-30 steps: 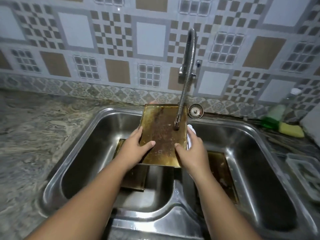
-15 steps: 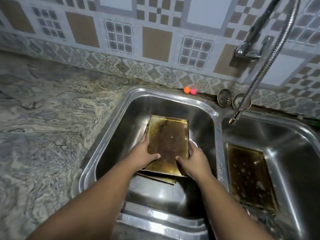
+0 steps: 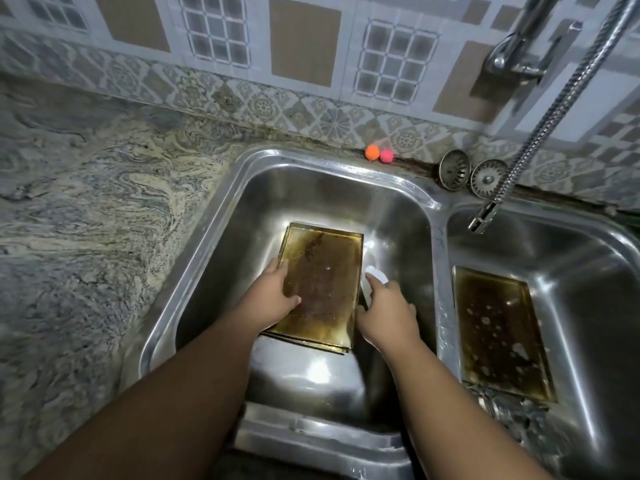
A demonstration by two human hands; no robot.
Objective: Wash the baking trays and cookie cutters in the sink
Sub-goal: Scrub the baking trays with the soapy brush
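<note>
A stained, brown-gold baking tray (image 3: 322, 285) lies low in the left basin (image 3: 311, 188) of the steel double sink, stacked on a second tray whose edges (image 3: 311, 347) show under its near side. My left hand (image 3: 273, 296) grips its left edge, thumb on top. My right hand (image 3: 386, 310) is beside the tray's right edge, thumb off the tray's face, fingers around a small white object (image 3: 376, 273) that is mostly hidden. A third dirty tray (image 3: 502, 330) lies flat in the right basin (image 3: 588, 258).
The flexible faucet hose ends in a nozzle (image 3: 482, 219) above the right basin's back left corner. Two sink strainers (image 3: 454, 168) lean at the wall behind the divider. An orange ball (image 3: 371, 152) and a pink ball (image 3: 386, 156) sit on the back rim. Marbled countertop (image 3: 86, 220) spreads left.
Both hands carried the tray from under the faucet down into the left basin onto the other tray. My right thumb has come off the tray. The view shifted left.
</note>
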